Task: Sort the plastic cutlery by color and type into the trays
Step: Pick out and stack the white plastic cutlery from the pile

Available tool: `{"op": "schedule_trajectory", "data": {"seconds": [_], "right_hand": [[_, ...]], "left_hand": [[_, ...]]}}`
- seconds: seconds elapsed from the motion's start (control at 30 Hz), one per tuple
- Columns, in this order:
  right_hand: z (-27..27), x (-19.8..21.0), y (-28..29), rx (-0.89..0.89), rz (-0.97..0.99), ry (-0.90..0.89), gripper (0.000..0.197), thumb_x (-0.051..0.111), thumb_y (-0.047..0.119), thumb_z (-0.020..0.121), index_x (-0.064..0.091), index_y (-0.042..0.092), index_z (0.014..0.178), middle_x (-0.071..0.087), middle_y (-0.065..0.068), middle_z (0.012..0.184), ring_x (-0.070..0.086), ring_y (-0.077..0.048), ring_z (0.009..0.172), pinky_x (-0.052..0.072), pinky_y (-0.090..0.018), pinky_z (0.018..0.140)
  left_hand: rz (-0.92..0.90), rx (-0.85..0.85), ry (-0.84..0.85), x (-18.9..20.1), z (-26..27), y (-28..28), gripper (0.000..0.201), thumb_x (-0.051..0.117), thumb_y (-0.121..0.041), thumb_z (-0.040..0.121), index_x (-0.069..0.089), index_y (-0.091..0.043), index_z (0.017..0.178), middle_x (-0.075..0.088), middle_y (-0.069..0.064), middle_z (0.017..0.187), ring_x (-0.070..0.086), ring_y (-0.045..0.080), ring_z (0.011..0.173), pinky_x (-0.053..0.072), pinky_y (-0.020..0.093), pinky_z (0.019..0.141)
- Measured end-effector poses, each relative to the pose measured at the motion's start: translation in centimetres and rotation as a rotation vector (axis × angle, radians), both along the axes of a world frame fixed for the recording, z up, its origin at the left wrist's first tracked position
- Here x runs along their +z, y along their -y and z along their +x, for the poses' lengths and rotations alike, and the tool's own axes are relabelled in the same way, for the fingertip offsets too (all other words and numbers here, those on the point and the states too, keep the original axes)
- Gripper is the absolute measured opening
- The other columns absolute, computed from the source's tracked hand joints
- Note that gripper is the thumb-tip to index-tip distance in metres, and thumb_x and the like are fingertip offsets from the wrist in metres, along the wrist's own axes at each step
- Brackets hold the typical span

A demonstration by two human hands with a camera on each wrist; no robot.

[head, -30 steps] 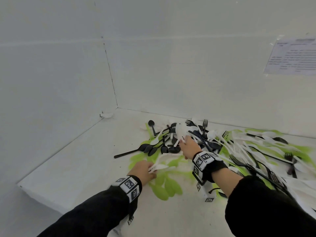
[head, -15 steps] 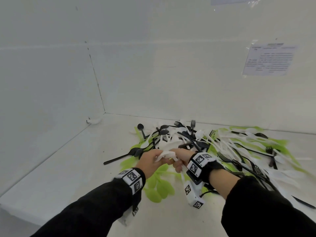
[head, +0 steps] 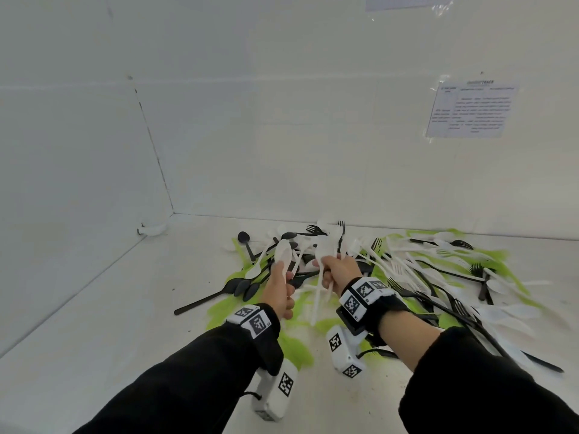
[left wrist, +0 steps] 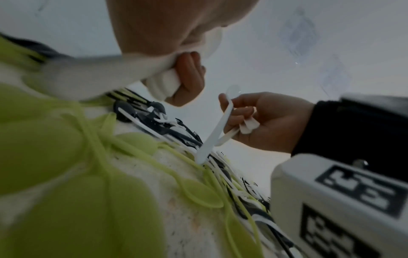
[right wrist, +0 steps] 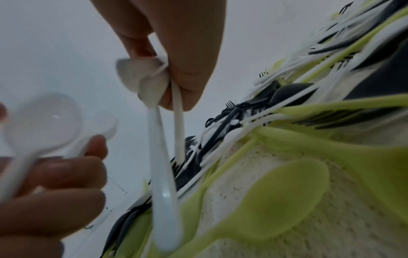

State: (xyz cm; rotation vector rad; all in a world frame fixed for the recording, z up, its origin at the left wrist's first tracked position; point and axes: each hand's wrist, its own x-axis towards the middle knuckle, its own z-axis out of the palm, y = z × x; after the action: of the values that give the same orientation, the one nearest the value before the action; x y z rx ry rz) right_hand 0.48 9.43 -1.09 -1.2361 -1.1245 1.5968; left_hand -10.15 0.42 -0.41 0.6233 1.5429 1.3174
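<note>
Both hands have lifted off the pile since a second ago and now hang apart above it, each with white spoons. Left hand (head: 279,289) has its grip curled round spoon handles, the bowls (head: 283,252) sticking up past the thumb; the right wrist view shows two bowls there. Right hand (head: 340,272) pinches a bunch of white spoons (right wrist: 163,139) just below their bowls, the handles hanging down towards the pile; how many it holds I cannot tell. Between the hands there is a small gap.

Under and beyond them the pile (head: 391,270) of white, black and green cutlery lies loose on the white surface (head: 109,308), spreading from the middle to the right edge. Green spoons (left wrist: 198,193) lie nearest, below the wrists. Black spoons (head: 238,286) lie at the left of the pile. A printed sheet (head: 470,109) is stuck to the far wall.
</note>
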Motion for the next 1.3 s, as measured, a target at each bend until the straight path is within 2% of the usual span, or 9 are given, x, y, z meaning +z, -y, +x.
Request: {"op": "schedule_trajectory", "data": {"seconds": [0.17,0.27,0.37,0.47,0.6,0.73,1.0,1.17,1.3], "right_hand": [[-0.6,0.4,0.8,0.119,0.156,0.017,0.022,0.046,-0.001,0.091,0.052,0.003,0.07,0.06,-0.013,0.065,0.035,-0.008,0.026,0.031,-0.017,0.033],[-1.4,-0.2,1.1,0.175,0.215,0.125,0.008,0.048,0.002,0.089,0.053,0.004,0.082,0.054,-0.004,0.053,0.039,-0.011,0.03,0.034,-0.022,0.037],[-1.9,-1.1,0.7,0.084,0.214,0.304,0.008,0.053,0.016,0.086,0.054,0.01,0.092,0.056,-0.004,0.068,0.05,-0.018,0.052,0.045,-0.032,0.06],[-2.0,-1.2,0.3,-0.009,0.18,0.392,0.016,0.05,0.024,0.085,0.048,0.016,0.099,0.057,-0.006,0.086,0.055,-0.025,0.077,0.048,-0.039,0.078],[-1.5,-0.5,-0.6,0.01,0.141,0.382,0.018,0.047,0.022,0.085,0.044,0.014,0.101,0.056,-0.008,0.07,0.051,-0.024,0.052,0.047,-0.036,0.064],[-1.2,-0.4,-1.3,-0.028,0.14,0.374,0.014,0.05,0.019,0.086,0.047,0.011,0.098,0.054,-0.007,0.077,0.047,-0.019,0.054,0.044,-0.033,0.065],[-1.3,-0.4,-0.4,0.13,0.001,0.398,0.011,0.05,0.015,0.078,0.046,0.006,0.084,0.048,-0.004,0.041,0.045,-0.022,0.04,0.036,-0.026,0.046],[-0.6,0.1,-0.7,0.042,0.017,0.316,0.022,0.057,0.01,0.084,0.043,0.01,0.067,0.044,-0.006,0.05,0.039,-0.015,0.036,0.034,-0.02,0.039],[-0.4,-0.2,-0.9,0.059,0.07,0.43,0.027,0.06,0.019,0.086,0.044,0.014,0.064,0.048,0.003,0.041,0.046,-0.013,0.04,0.042,-0.025,0.05]], "left_hand": [[0.008,-0.007,0.096,-0.5,-0.1,-1.2,0.03,0.027,-0.036,0.101,0.045,-0.013,0.106,0.035,0.002,0.065,0.024,0.009,0.038,0.021,0.012,0.037],[0.05,-0.046,0.07,-0.7,0.2,-1.4,0.029,0.038,-0.036,0.1,0.049,-0.01,0.094,0.038,0.003,0.063,0.03,0.011,0.036,0.025,0.014,0.037],[0.037,-0.057,0.084,-0.8,0.5,-2.0,0.038,0.033,-0.041,0.1,0.047,-0.009,0.086,0.041,0.003,0.061,0.031,0.01,0.034,0.024,0.014,0.037],[0.036,-0.119,0.049,-0.8,1.0,-2.2,0.027,0.032,-0.022,0.1,0.047,-0.009,0.081,0.045,0.005,0.067,0.031,0.013,0.042,0.023,0.017,0.039],[0.044,-0.212,-0.199,-1.9,1.1,-1.8,0.025,0.037,-0.017,0.099,0.045,-0.012,0.075,0.04,0.004,0.072,0.038,0.014,0.052,0.031,0.022,0.044],[0.099,-0.245,-0.365,-2.5,1.0,-2.1,0.026,0.038,-0.025,0.1,0.057,-0.012,0.089,0.051,-0.001,0.074,0.047,0.01,0.059,0.038,0.016,0.051],[0.134,-0.08,-0.319,-2.9,1.4,-3.3,0.026,0.04,-0.03,0.099,0.049,-0.014,0.081,0.049,0.001,0.068,0.046,0.013,0.059,0.042,0.024,0.056],[0.086,-0.271,-0.437,-2.8,2.0,-3.5,0.038,0.028,-0.039,0.101,0.049,-0.008,0.11,0.055,0.002,0.087,0.054,0.014,0.077,0.045,0.02,0.063],[0.109,-0.243,-0.333,-3.2,2.7,-3.8,0.032,0.032,-0.031,0.102,0.051,-0.011,0.087,0.057,0.004,0.075,0.054,0.013,0.061,0.045,0.018,0.047]]}}
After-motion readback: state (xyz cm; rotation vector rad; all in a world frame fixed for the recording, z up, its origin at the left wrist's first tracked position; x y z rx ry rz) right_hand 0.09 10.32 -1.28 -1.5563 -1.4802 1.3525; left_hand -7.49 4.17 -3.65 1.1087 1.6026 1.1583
